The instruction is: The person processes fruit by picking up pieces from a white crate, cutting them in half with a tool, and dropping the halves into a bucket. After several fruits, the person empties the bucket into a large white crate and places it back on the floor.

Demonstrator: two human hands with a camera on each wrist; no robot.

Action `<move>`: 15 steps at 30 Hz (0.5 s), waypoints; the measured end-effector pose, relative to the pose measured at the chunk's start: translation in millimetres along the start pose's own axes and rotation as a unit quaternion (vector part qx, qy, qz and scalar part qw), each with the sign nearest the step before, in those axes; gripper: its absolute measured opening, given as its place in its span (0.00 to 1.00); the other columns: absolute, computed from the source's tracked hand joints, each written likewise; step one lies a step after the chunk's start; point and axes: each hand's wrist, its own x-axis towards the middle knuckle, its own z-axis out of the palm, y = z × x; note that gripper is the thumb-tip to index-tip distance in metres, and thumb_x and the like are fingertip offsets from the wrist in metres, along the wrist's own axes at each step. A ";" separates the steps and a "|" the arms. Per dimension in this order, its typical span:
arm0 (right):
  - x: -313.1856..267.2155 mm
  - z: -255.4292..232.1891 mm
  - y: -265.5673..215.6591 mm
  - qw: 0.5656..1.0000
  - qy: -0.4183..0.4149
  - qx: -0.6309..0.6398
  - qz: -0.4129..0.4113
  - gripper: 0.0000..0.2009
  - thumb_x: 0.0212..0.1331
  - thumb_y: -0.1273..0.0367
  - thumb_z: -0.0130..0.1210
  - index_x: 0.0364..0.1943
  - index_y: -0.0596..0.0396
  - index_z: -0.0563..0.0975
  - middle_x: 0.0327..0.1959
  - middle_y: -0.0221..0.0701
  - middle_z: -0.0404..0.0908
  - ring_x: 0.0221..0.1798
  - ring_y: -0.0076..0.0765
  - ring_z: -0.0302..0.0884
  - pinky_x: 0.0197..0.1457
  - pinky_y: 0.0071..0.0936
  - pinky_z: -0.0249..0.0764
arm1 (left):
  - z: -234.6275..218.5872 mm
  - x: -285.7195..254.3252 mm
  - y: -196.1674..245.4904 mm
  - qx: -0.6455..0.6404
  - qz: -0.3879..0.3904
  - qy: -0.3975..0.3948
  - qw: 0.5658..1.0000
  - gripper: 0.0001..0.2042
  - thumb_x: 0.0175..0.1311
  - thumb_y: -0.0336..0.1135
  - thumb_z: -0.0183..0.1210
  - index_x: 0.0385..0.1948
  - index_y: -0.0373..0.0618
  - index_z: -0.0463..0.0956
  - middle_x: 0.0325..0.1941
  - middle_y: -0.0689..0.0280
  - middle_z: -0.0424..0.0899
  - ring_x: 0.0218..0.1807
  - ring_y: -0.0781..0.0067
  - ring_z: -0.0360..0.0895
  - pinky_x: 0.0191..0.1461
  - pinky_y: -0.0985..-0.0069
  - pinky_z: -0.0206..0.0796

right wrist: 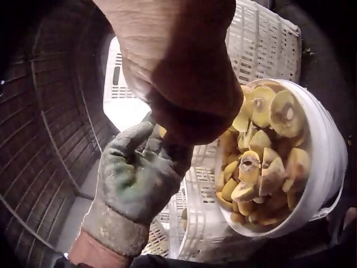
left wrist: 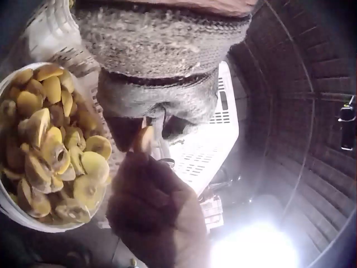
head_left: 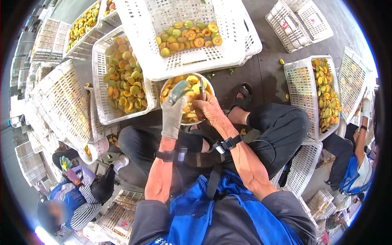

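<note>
My left hand (head_left: 174, 102), in a grey knit glove with green-coated fingers, is raised over a white bucket (right wrist: 326, 162) full of halved yellow stone fruit (right wrist: 262, 167). In the right wrist view its gloved fingers (right wrist: 131, 156) curl in beside the other hand. Between both hands shows a small orange-yellow piece of fruit (left wrist: 144, 138), mostly hidden by glove and thumb. My bare right hand (head_left: 209, 109) grips a knife (head_left: 202, 87) with its metal part pointing away from me. In the left wrist view the blade (left wrist: 159, 131) runs close along that fruit.
Ahead, a tilted white crate (head_left: 143, 45) holds fruit halves. Another full crate (head_left: 98, 90) stands left of the bucket, and one (head_left: 292, 77) on the right. Stacked crates (head_left: 61, 102) line the left side. Other people sit at lower left (head_left: 77, 200) and far right (head_left: 355, 159).
</note>
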 end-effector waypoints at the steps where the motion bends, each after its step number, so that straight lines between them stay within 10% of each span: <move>1: -0.5 1.9 1.3 1.000 0.003 0.018 0.001 0.04 0.60 0.73 0.58 0.34 0.59 0.79 0.20 0.27 0.77 0.14 0.20 0.65 0.18 0.23 0.58 | -1.1 2.3 -4.5 -0.043 -0.003 0.013 0.999 0.19 0.71 0.24 0.55 0.62 0.34 0.76 0.61 0.61 0.84 0.57 0.76 0.81 0.62 0.78 0.73; 10: -16.6 12.0 -2.3 0.987 -0.014 -0.157 0.004 0.08 0.62 0.69 0.57 0.28 0.57 0.76 0.20 0.26 0.77 0.15 0.19 0.66 0.17 0.22 0.59 | -6.8 22.0 -89.1 -0.176 0.016 0.160 0.971 0.19 0.79 0.47 0.53 0.56 0.41 0.76 0.46 0.66 0.85 0.45 0.76 0.82 0.47 0.77 0.77; 15: -15.4 -10.6 40.3 0.881 -0.021 -0.436 -0.180 0.11 0.57 0.71 0.54 0.31 0.71 0.73 0.29 0.60 0.78 0.37 0.70 0.78 0.39 0.53 0.73 | 9.1 15.9 -59.1 -0.090 -0.004 0.241 0.966 0.25 0.79 0.54 0.51 0.35 0.38 0.83 0.31 0.66 0.85 0.31 0.79 0.79 0.36 0.80 0.71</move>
